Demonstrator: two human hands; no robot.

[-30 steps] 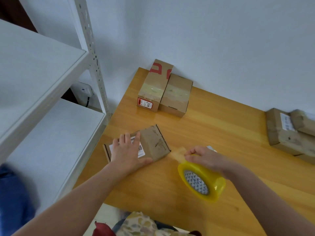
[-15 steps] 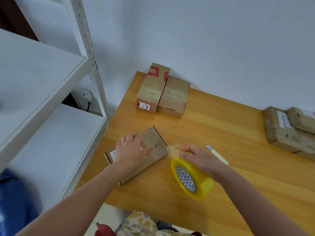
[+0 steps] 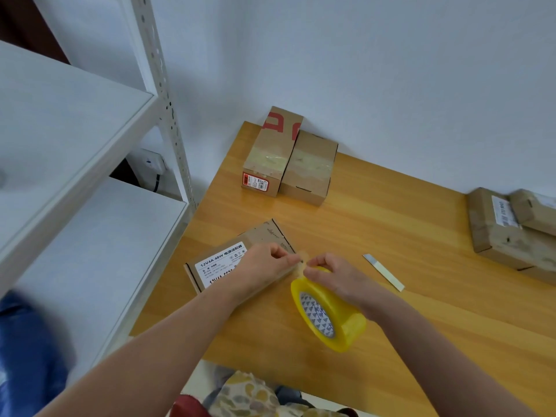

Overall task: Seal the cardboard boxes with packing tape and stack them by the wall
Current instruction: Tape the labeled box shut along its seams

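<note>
Head view, the only one.

- Labelled box (image 3: 237,260) is laid flat near the left edge of the desk (image 3: 421,251); no tape can be seen on it.
- Left hand (image 3: 264,266): grip pinched on the free tape end (image 3: 301,263), at the box's right end.
- Right hand (image 3: 334,278): grip curled over the yellow tape roll (image 3: 329,311), held just beside that end.
- Two taped boxes (image 3: 288,158) are set against the wall.
- A cutter blade (image 3: 383,272) lies apart.

Risks, as judged:
- The box is not pinned, so it may be dragged when tape is pulled.
- The short end may fold on itself or cling to the fingers.
- A tilted roll would lay a crooked strip.
</note>
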